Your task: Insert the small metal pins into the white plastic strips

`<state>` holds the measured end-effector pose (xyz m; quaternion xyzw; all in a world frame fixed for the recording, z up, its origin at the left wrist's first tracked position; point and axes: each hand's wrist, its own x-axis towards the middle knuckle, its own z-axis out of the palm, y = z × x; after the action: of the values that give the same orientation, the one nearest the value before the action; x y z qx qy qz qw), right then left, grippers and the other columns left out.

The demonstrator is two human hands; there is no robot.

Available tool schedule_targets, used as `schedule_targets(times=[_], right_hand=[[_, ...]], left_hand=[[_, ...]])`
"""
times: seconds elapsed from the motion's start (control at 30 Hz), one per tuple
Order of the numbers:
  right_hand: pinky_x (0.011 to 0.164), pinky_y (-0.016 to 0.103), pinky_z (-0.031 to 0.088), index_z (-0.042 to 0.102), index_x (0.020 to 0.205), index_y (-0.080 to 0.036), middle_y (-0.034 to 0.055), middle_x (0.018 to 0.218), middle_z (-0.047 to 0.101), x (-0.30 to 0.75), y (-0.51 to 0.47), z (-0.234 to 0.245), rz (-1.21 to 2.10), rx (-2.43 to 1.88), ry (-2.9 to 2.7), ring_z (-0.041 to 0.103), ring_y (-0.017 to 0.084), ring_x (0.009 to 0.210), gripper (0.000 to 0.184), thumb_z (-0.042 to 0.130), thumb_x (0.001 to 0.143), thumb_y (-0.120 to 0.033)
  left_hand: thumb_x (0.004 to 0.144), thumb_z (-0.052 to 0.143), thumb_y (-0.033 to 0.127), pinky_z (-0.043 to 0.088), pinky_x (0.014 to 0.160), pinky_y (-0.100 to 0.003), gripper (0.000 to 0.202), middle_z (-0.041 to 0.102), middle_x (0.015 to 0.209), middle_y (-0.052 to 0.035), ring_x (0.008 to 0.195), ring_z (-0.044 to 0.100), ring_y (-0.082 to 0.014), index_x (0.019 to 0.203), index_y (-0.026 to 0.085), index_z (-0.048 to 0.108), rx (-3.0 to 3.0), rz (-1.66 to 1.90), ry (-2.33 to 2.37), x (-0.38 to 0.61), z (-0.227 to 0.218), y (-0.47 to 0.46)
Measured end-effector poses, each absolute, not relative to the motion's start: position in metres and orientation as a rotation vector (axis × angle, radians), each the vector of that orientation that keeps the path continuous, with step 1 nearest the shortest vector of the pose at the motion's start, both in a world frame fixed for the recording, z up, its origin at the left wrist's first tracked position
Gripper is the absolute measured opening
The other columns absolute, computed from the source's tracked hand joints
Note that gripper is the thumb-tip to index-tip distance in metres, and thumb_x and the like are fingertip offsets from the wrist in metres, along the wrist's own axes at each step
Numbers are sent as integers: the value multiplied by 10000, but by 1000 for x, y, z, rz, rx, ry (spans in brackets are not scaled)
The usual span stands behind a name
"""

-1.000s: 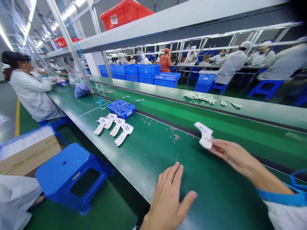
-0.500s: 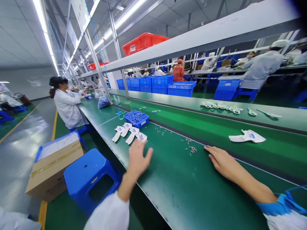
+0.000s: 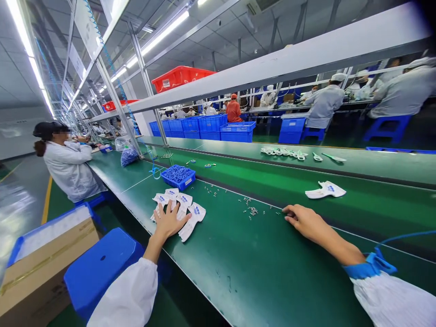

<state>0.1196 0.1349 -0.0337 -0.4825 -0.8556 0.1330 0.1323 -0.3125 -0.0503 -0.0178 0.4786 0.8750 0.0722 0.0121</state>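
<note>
The left hand [image 3: 170, 221] has just come down on a group of 4 white moulded pieces with blue print [image 3: 195, 214], just in front of a blue crate of small blue parts [image 3: 178, 177]. Its fingers [image 3: 167, 210] are spread apart and lie flat over the pieces, clamped on nothing. The right hand [image 3: 303, 219] rests empty on the green surface [image 3: 238, 272], well to the right of the crate, with its fingers together and lightly curled, near scattered small metal parts [image 3: 252, 210]. A 5th white piece [image 3: 325, 190], no longer in the right hand, now lies alone on a green belt [image 3: 374, 213] beyond the crate's right side. A co-worker in a white coat [image 3: 70, 172] sits well left of the crate.
</note>
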Motion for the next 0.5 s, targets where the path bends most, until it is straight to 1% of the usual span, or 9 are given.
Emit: schedule_targets(times=[0.17, 0.23, 0.37, 0.5], right_hand=[[746, 355, 500, 672, 1069, -157, 133, 1022, 723, 132, 135, -35, 396, -1383, -2525, 679, 275, 896, 312, 451, 900, -297], [754, 354, 503, 673, 1079, -150, 136, 1022, 726, 137, 135, -37, 395, -1379, -2525, 680, 278, 910, 327, 457, 902, -320], [768, 348, 506, 697, 1046, -173, 123, 1053, 724, 147, 131, -40, 374, -1398, -2563, 678, 271, 928, 298, 479, 877, -284], [770, 349, 516, 705, 1044, -169, 119, 1000, 723, 153, 123, -38, 346, -1424, -2594, 680, 272, 914, 301, 489, 874, -294]], left_hand=[[782, 356, 842, -30, 1128, -670, 929, 152, 1634, -80, 1474, -34, -465, 1498, 250, 380, 1559, 252, 2694, -260, -23, -65], [788, 357, 837, -31, 1124, -680, 924, 142, 1636, -82, 1471, -32, -473, 1497, 245, 383, 1579, 264, 2684, -235, -25, -69], [809, 387, 803, -38, 1117, -699, 899, 142, 1634, -94, 1462, -51, -489, 1488, 213, 405, 1590, 360, 2681, -181, -29, -74], [804, 483, 757, -22, 1113, -718, 887, 188, 1618, -145, 1454, -45, -510, 1464, 167, 440, 1587, 522, 2679, -138, -33, -80]])
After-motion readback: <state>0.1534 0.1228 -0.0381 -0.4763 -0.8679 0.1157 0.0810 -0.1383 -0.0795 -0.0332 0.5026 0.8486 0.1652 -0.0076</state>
